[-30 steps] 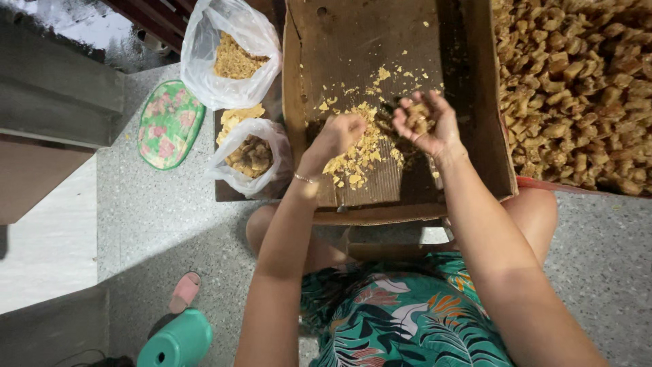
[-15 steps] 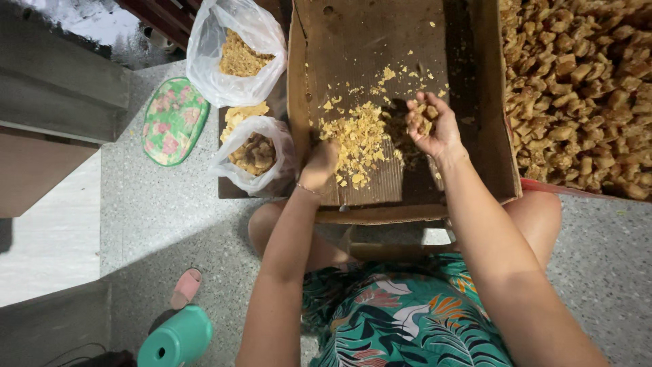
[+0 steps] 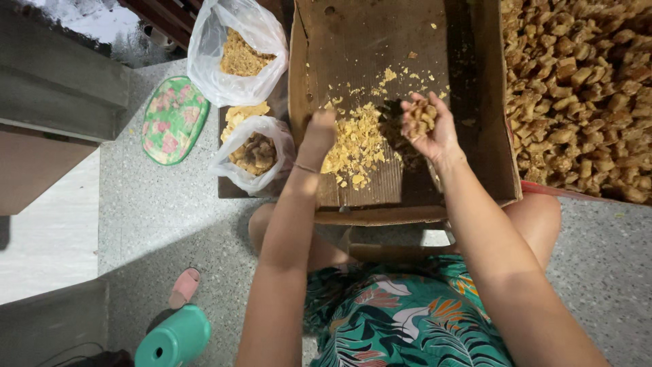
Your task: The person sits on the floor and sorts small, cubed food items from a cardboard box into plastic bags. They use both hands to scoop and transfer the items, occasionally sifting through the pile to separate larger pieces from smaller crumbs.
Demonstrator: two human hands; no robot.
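yellow crumbs [image 3: 356, 146] lie between the hands: left [image 3: 319, 136] fisted, right [image 3: 426, 126] cupping brown chunks [image 3: 421, 114].

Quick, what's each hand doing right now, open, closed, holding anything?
Left hand: fingers curled, resting at the yellow crumb pile; whether it holds anything cannot be told.
Right hand: cupped, holding brown chunks.

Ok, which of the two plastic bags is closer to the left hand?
The lower, smaller plastic bag, holding brown chunks, sits just beside the left hand at the cardboard box's edge. The bigger bag, with yellow crumbs, lies farther up.
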